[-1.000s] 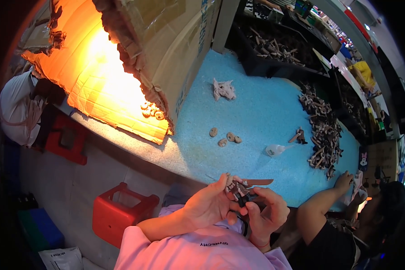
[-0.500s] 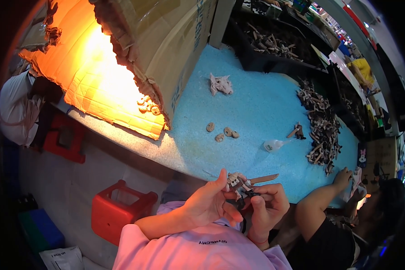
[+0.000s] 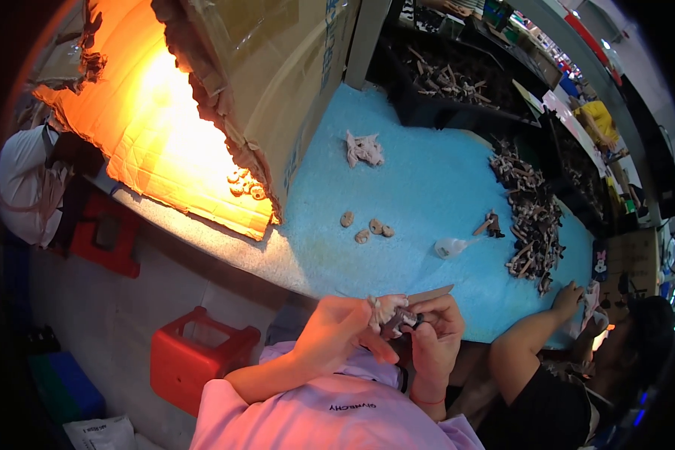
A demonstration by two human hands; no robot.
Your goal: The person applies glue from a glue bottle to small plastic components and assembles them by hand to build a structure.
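Observation:
Just off the near edge of the blue tabletop point(image 3: 420, 187), a small painted figurine point(image 3: 391, 321) in white, brown and black is held between both hands. My left hand point(image 3: 337, 330) grips its pale end with thumb and fingers. Closed round the dark end is my right hand point(image 3: 439, 341). A long flat brown blade point(image 3: 432, 293) sticks out past the right fingers; where it joins is hidden. Beyond the hands lie several small beige rounded pieces point(image 3: 376, 226) and a white squeeze bottle point(image 3: 450, 248) with a thin nozzle. A lone figurine point(image 3: 492, 225) rests behind the bottle.
A heap of figurines point(image 3: 529, 217) covers the table's right side, with black trays point(image 3: 450, 86) of more behind. A crumpled cloth point(image 3: 364, 149) lies farther back. Left stands a cardboard box point(image 3: 277, 90), brightly lit inside. A red stool point(image 3: 195, 356) is below; a co-worker's arm point(image 3: 529, 330) reaches in at right.
The figurine has been turned in my hands, so its brown and dark side now shows more. My right hand has shifted slightly left and up, and the blade with it.

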